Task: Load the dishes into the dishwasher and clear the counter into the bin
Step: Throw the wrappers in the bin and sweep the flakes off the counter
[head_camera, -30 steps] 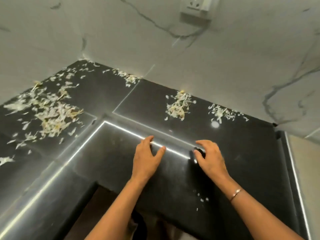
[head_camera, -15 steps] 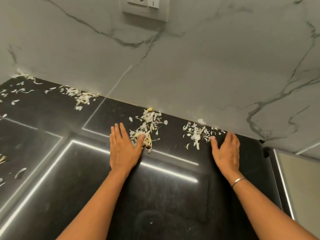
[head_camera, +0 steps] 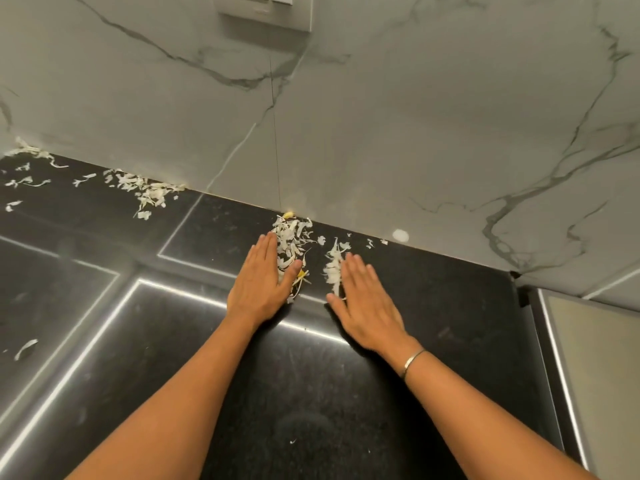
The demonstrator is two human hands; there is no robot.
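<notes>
Hands drawn inward: left hand [head_camera: 259,282], right hand [head_camera: 363,303], grips flat, empty, flanking pale shredded scraps [head_camera: 289,237] on black glossy counter [head_camera: 443,292], mid-frame.

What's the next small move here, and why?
Probably slide both flat hands inward to merge the piles: left hand sits left of the larger scrap pile, right hand right of the smaller scrap pile, bare counter between them.

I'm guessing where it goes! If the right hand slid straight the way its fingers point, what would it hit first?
Probably the white peel scraps lying right at the right hand fingertips, then the marble wall just behind them.
</notes>
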